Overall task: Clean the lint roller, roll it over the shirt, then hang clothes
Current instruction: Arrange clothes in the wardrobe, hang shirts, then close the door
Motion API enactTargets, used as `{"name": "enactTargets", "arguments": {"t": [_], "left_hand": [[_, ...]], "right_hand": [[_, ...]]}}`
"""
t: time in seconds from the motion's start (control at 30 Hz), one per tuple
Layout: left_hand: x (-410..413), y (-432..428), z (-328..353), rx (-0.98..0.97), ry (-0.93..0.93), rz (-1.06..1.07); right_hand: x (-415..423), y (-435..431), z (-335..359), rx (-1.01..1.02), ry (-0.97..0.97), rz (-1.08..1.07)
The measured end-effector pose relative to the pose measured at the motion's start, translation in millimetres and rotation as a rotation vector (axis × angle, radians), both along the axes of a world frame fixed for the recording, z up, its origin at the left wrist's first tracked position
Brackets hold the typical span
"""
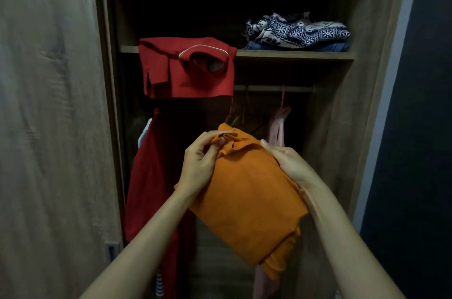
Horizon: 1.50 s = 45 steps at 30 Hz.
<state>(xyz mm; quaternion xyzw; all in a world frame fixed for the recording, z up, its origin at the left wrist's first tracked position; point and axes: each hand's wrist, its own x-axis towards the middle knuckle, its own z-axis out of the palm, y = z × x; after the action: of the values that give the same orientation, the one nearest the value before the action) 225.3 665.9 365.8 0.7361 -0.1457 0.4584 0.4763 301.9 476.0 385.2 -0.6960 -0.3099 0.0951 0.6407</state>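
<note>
Now the folded orange shirt (244,191), bunched at its collar, is gripped by left hand (199,164) and right hand (291,164) fingers.

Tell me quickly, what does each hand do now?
Left hand: closed, pinching the orange shirt at its top edge.
Right hand: closed, gripping the same shirt's right side.
</note>
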Motion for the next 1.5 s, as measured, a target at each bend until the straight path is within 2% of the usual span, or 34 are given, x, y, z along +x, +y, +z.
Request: {"name": "enactTargets", "arguments": {"t": [0.2, 0.37, 0.43, 0.5, 0.63, 0.8, 0.9, 1.03, 1.17, 1.23, 1.4, 1.5], "left_hand": [[-4.7, 14.7, 3.0, -0.013, 0.119, -0.121], [-5.4, 24.6, 1.2, -0.290, 0.414, -0.287], [-6.0, 28.3, 0.6, -0.348, 0.449, -0.333], [-9.4, 29.1, -0.1, -0.315, 0.433, -0.260], [-15.1, 28.3, 2.1, -0.091, 0.359, -0.182], [-14.6, 25.0, 2.7, 0.010, 0.247, -0.080], [-16.3, 21.9, 7.0, 0.045, 0.200, -0.102], [-20.4, 28.4, 3.2, -0.068, 0.312, -0.229], [-28.4, 34.1, -19.4, 0.001, 0.461, -0.155], [-30.4, 34.0, -28.7, -0.039, 0.504, -0.150], [-28.9, 32.4, -22.2, -0.038, 0.448, -0.104], [-24.5, 32.7, -11.1, -0.076, 0.396, -0.036]], "right_hand": [[-3.5, 11.0, -1.6, 0.124, 0.080, 0.003], [-2.3, 21.7, -1.8, 0.186, 0.192, -0.070], [-1.7, 23.9, -1.4, 0.174, 0.197, -0.078], [-2.5, 24.4, 0.2, 0.157, 0.183, -0.066], [-4.3, 26.0, 4.2, 0.142, 0.160, -0.088], [-4.5, 26.6, 5.1, 0.162, 0.206, -0.085], [-1.8, 26.3, 3.5, 0.213, 0.239, -0.090], [4.3, 24.5, -0.5, 0.336, 0.274, -0.099], [11.9, 18.4, -1.1, 0.407, 0.315, -0.136], [16.5, 16.4, -1.0, 0.428, 0.328, -0.152], [20.1, 16.6, -8.8, 0.430, 0.356, -0.210], [14.5, 15.8, -14.8, 0.259, 0.183, -0.317]]}}
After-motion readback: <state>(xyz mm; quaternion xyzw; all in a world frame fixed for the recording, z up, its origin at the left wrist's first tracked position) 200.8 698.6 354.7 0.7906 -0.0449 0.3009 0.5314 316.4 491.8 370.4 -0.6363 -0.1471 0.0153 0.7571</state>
